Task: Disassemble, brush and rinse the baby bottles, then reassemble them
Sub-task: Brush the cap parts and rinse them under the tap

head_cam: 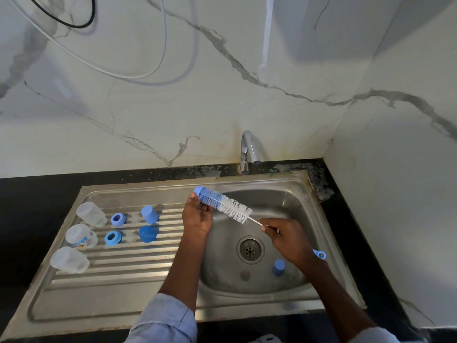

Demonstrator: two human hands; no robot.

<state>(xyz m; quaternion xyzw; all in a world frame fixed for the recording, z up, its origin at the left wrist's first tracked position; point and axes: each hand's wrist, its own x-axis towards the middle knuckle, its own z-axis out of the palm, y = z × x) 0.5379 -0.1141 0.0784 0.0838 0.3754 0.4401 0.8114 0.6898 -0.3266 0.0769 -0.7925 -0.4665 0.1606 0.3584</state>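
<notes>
Marble-veined wall tiles back a black table (37, 194) carrying a stainless steel sink (284, 194). Above its basin, the right hand (288, 240) pinches the thin white wire handle of a blue and white bristled bottle brush (226, 205); the left hand (196, 216) curls round a blue plastic bottle collar (199, 190) at the brush's tip, bristles pushed through it. Outward, a pale blue cap (278, 267) lies in the basin beside the drain (250, 249). On the ribbed drainboard (136, 256) lie three clear plastic bottle bodies (90, 214), two blue collar rings (118, 219), two clear teats (135, 217) and two blue caps (149, 214). A chrome tap (248, 152) stands behind
</notes>
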